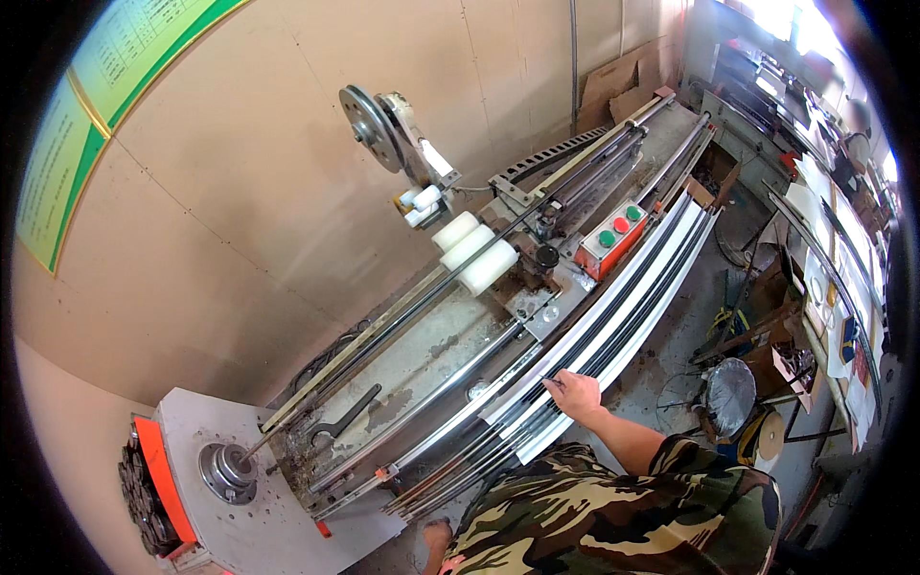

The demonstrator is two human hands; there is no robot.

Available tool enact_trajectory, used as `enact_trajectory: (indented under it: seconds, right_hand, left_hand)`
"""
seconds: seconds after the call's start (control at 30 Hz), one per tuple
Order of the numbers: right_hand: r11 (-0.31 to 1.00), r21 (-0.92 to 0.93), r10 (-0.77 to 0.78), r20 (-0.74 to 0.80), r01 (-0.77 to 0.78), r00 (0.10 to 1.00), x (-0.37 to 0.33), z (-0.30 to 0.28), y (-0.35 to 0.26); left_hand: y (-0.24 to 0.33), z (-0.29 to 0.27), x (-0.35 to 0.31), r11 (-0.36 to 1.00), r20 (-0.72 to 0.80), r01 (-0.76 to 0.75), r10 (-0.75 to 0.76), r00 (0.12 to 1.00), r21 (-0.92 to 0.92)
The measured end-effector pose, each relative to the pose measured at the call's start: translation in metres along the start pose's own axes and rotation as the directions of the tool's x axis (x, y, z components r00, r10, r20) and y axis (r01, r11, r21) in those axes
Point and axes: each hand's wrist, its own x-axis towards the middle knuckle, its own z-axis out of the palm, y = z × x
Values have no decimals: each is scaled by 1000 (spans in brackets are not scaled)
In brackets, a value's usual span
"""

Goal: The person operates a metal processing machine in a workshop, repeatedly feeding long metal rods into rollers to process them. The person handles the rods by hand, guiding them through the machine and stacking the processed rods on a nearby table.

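Observation:
My right hand (575,395) is closed over a row of long black rods (613,331) lying on white strips along the machine's front side. Its fingers are pinched at the rods, and whatever they hold is too small to make out. Bare metal rod ends (450,481) stick out toward me from the near end of that row. Low in the view, my left hand (438,533) hangs beside my camouflage shirt, just below those ends; its fingers are mostly hidden.
The long machine has a chuck (228,471) at the near left, white rollers (479,259) mid-bed and a button box (611,238). A hook wrench (347,414) lies on the bed. On the right are a bagged bin (728,395) and a cluttered table (834,287).

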Motion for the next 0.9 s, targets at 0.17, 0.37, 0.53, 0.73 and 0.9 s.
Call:
enact_trajectory:
  seconds: [0.17, 0.37, 0.53, 0.73, 0.9]
  right_hand:
    - [1000, -5, 3, -16, -3, 1000, -44, 69, -68]
    - [1000, 17, 15, 0, -15, 1000, -60, 65, -95]
    - [999, -5, 52, 22, -52, 998, -77, 70, -123]
    - [997, -18, 70, 49, -69, 996, -98, 75, -148]
    - [996, -37, 80, 45, -78, 996, -114, 86, -176]
  left_hand:
    - [-35, -59, 69, 999, -1, -40, 40, 999, 15]
    - [-84, -60, 130, 969, 304, -114, 179, 936, -219]
    - [-106, -65, 119, 974, -54, -196, 203, 978, 117]
    - [-117, -118, 124, 969, 97, -224, 214, 972, 101]
    - [-130, -139, 143, 961, 128, -251, 237, 963, 114]
